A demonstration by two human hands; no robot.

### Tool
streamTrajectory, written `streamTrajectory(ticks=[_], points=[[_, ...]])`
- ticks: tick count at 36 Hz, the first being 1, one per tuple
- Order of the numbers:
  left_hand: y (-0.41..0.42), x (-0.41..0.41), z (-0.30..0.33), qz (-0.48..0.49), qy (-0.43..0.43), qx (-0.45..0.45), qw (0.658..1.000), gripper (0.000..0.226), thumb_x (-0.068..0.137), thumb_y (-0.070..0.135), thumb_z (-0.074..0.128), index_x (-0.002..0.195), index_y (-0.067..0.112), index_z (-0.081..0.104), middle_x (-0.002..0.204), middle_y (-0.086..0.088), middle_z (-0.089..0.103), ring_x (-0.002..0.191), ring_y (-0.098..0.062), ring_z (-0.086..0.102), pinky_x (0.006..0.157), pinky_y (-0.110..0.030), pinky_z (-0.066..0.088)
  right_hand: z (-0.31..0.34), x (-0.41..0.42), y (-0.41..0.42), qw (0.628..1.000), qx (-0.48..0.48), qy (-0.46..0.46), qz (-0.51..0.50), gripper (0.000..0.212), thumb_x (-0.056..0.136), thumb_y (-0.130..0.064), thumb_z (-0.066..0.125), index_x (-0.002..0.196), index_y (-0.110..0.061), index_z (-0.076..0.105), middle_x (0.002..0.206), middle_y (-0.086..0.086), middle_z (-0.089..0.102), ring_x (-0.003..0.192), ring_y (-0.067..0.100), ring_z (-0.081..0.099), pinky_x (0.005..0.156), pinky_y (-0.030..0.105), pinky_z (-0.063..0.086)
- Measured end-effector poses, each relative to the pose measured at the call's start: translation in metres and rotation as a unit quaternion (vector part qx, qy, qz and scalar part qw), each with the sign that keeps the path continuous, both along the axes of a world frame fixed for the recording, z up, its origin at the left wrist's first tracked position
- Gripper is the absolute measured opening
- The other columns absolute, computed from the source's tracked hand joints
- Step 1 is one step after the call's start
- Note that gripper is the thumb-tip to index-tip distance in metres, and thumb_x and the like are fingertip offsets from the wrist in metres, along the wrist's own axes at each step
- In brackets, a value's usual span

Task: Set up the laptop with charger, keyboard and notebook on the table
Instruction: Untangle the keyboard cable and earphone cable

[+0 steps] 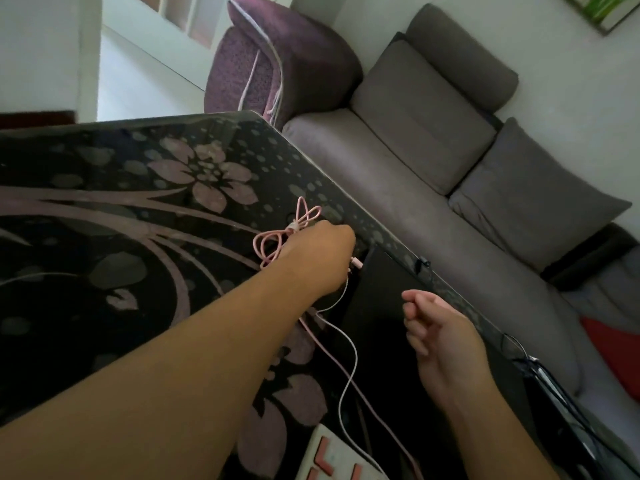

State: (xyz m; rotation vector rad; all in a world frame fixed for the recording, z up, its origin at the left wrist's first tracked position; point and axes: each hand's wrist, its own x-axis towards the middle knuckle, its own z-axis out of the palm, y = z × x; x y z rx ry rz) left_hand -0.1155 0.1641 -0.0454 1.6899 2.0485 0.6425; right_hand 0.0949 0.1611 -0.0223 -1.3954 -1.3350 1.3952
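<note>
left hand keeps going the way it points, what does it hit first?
Likely the bundled pink cable, already at the left hand fingertips. Past it, bare table. Depth is uncertain.

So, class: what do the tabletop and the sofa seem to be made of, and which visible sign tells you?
Tabletop: probably glossy glass with a printed flower pattern, since it shines and reflects. Sofa: grey, matte woven or suede-like fabric, soft and creased at the cushions.

L hand [320, 252] reaching fwd, fingers hidden; R hand [438, 332] loosely curled, empty.
</note>
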Motion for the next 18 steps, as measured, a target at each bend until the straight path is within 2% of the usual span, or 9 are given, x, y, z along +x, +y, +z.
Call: streamTrajectory(ticks=[4, 6, 8, 11, 14, 18], points=[[0.013, -0.002, -0.003, 0.011, -0.023, -0.022, 0.999, 0.009, 0.091, 0.014, 0.069, 0.090, 0.023, 0.065, 0.102, -0.004, 0.067, 0.081, -0.022, 0.061, 0.083, -0.043, 0.057, -0.001, -0.001, 0.000, 1.000, 0.017, 0.007, 0.003, 0.022, 0.104, -0.008, 0.050, 0.102, -0.002, 0.070, 0.070, 0.003, 0.059, 0.048, 0.008, 0.039, 0.036, 0.018, 0.026], [0.018, 0.000, -0.003, 0.004, -0.023, -0.029, 0.999, 0.010, 0.093, 0.017, 0.068, 0.086, 0.023, 0.065, 0.103, -0.004, 0.065, 0.079, -0.022, 0.059, 0.078, -0.042, 0.056, -0.003, -0.001, 0.000, 1.000, 0.023, 0.009, 0.003, 0.022, 0.104, -0.008, 0.050, 0.102, -0.003, 0.071, 0.070, 0.003, 0.059, 0.048, 0.007, 0.039, 0.036, 0.017, 0.027], [0.022, 0.002, -0.007, 0.011, -0.026, -0.026, 0.999, 0.008, 0.094, 0.015, 0.068, 0.094, 0.022, 0.066, 0.101, -0.003, 0.063, 0.079, -0.021, 0.059, 0.076, -0.041, 0.056, -0.004, 0.000, 0.000, 1.000, 0.028, 0.010, 0.005, 0.022, 0.103, -0.008, 0.050, 0.102, -0.002, 0.071, 0.070, 0.003, 0.059, 0.048, 0.008, 0.039, 0.036, 0.017, 0.027], [0.024, 0.006, -0.014, 0.014, -0.042, -0.008, 0.999, 0.021, 0.093, 0.013, 0.070, 0.112, 0.022, 0.070, 0.106, -0.002, 0.063, 0.081, -0.019, 0.059, 0.078, -0.040, 0.056, -0.005, 0.001, -0.001, 0.999, 0.033, 0.010, 0.009, 0.022, 0.103, -0.007, 0.050, 0.102, -0.003, 0.071, 0.071, 0.003, 0.059, 0.049, 0.008, 0.039, 0.036, 0.018, 0.027], [0.021, 0.010, -0.017, 0.029, -0.038, 0.019, 0.999, 0.021, 0.091, 0.010, 0.069, 0.108, 0.023, 0.071, 0.099, 0.000, 0.062, 0.078, -0.017, 0.059, 0.073, -0.037, 0.054, -0.005, 0.001, -0.001, 0.999, 0.036, 0.007, 0.014, 0.022, 0.103, -0.007, 0.049, 0.102, -0.003, 0.071, 0.071, 0.003, 0.059, 0.049, 0.008, 0.040, 0.037, 0.017, 0.028], [0.020, 0.011, -0.019, 0.056, -0.050, 0.041, 0.996, 0.023, 0.091, 0.008, 0.069, 0.108, 0.024, 0.072, 0.103, 0.000, 0.067, 0.080, -0.018, 0.061, 0.065, -0.035, 0.050, -0.006, 0.000, -0.001, 0.999, 0.046, -0.001, 0.021, 0.023, 0.103, -0.005, 0.048, 0.100, -0.003, 0.071, 0.070, 0.003, 0.059, 0.049, 0.009, 0.038, 0.037, 0.018, 0.027]])
